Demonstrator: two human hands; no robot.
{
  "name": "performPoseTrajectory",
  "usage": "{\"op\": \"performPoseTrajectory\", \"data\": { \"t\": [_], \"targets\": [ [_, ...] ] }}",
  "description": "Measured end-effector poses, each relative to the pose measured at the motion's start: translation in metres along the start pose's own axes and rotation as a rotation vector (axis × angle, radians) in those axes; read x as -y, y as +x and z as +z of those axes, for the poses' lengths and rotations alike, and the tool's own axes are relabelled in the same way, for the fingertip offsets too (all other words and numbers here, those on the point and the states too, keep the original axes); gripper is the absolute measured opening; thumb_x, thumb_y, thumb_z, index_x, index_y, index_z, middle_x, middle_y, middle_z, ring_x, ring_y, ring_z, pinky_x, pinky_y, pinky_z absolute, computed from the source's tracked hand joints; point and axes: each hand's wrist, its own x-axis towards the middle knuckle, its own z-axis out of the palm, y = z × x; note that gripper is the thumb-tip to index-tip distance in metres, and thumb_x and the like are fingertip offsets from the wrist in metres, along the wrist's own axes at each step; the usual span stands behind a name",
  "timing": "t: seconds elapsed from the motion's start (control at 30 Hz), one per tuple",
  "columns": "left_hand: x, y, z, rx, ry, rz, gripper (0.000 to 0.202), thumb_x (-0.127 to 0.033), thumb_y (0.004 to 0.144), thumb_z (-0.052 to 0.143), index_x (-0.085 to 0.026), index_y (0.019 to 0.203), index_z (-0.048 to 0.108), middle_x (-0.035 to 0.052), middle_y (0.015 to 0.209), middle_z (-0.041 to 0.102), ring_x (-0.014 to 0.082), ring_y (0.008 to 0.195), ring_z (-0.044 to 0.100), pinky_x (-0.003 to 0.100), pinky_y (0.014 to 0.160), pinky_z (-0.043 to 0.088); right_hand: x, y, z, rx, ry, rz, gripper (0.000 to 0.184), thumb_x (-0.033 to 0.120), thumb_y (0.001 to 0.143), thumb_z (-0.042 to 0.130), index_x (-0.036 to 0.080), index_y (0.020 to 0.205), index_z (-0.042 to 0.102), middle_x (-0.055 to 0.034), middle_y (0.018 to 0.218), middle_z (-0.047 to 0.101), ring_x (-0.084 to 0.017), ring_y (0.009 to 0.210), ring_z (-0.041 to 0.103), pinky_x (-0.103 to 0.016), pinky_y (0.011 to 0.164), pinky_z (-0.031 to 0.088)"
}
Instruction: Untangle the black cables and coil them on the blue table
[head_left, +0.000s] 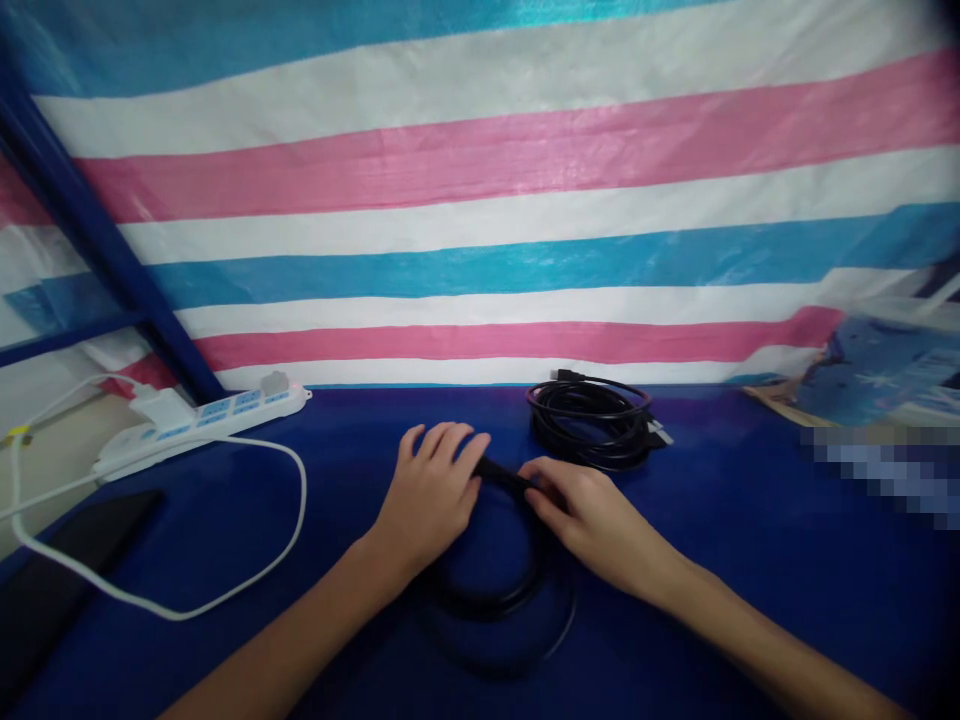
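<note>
A black cable (501,605) lies in loose loops on the blue tabletop in front of me. My left hand (435,490) is closed over its upper left side, fingers curled around the bundled strands. With thumb and fingers, my right hand (581,505) pinches the same cable on the right. Between the two hands a short thick dark stretch of it shows. What lies under my left palm is hidden. Just beyond my right hand rests a second coiled black cable (589,425), its plug ends sticking out at the top and right.
On the left sits a white power strip (247,405) with a plug in it, and a white cord (304,490) loops over the table (750,540). A flat black object (75,580) lies at the left edge. Blue printed packaging (862,365) stands back right, before a striped sheet (487,240).
</note>
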Motion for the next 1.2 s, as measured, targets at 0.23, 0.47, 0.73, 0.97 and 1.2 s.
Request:
{"op": "performPoseTrajectory", "data": {
  "t": [0.23, 0.47, 0.73, 0.97, 1.2],
  "targets": [
    [-0.008, 0.007, -0.014, -0.149, 0.183, 0.127, 0.032, -0.027, 0.096, 0.036, -0.016, 0.100, 0.065, 0.0069, 0.081, 0.074, 0.0175, 0.063, 0.066, 0.030, 0.060, 0.043, 0.026, -0.014, 0.020, -0.032, 0.609, 0.175, 0.042, 0.029, 0.080, 0.059, 0.016, 0.119, 0.049, 0.0031, 0.074, 0.052, -0.011, 0.064, 0.056, -0.026, 0.066, 0.044],
    [-0.004, -0.001, -0.012, -0.014, 0.021, 0.308, 0.030, -0.027, 0.094, 0.041, -0.017, 0.117, 0.058, 0.0092, 0.111, 0.068, 0.0226, 0.099, 0.064, 0.036, 0.087, 0.046, 0.027, -0.017, 0.024, -0.100, 0.924, 0.260, 0.041, 0.025, 0.082, 0.057, 0.018, 0.120, 0.043, 0.0036, 0.081, 0.054, -0.002, 0.041, 0.046, -0.022, 0.050, 0.043],
    [-0.015, 0.025, -0.028, 0.211, 0.005, -0.392, 0.033, -0.031, 0.092, 0.033, -0.015, 0.093, 0.062, 0.0092, 0.074, 0.069, 0.0270, 0.070, 0.065, 0.038, 0.066, 0.044, 0.029, -0.029, 0.039, 0.000, 0.729, 0.085, 0.037, 0.024, 0.083, 0.055, 0.021, 0.118, 0.043, -0.0003, 0.088, 0.060, -0.009, 0.061, 0.055, -0.024, 0.058, 0.047],
    [-0.049, 0.021, -0.027, 0.162, -1.165, -0.869, 0.039, -0.049, 0.079, 0.058, -0.015, 0.096, 0.067, 0.0062, 0.089, 0.072, 0.0189, 0.083, 0.065, 0.027, 0.071, 0.046, 0.012, -0.030, 0.033, -0.114, 0.336, -0.195, 0.037, 0.013, 0.083, 0.049, 0.020, 0.120, 0.050, -0.0066, 0.120, 0.053, -0.018, 0.110, 0.049, -0.034, 0.097, 0.039],
    [-0.067, 0.010, -0.019, 0.011, -1.404, -1.147, 0.029, -0.032, 0.088, 0.052, -0.022, 0.114, 0.061, 0.0046, 0.098, 0.073, 0.0137, 0.083, 0.068, 0.021, 0.066, 0.050, 0.008, -0.030, 0.032, -0.149, 0.218, -0.229, 0.045, 0.011, 0.080, 0.055, 0.031, 0.119, 0.061, -0.0043, 0.104, 0.057, -0.019, 0.097, 0.052, -0.036, 0.084, 0.045]
  ]
}}
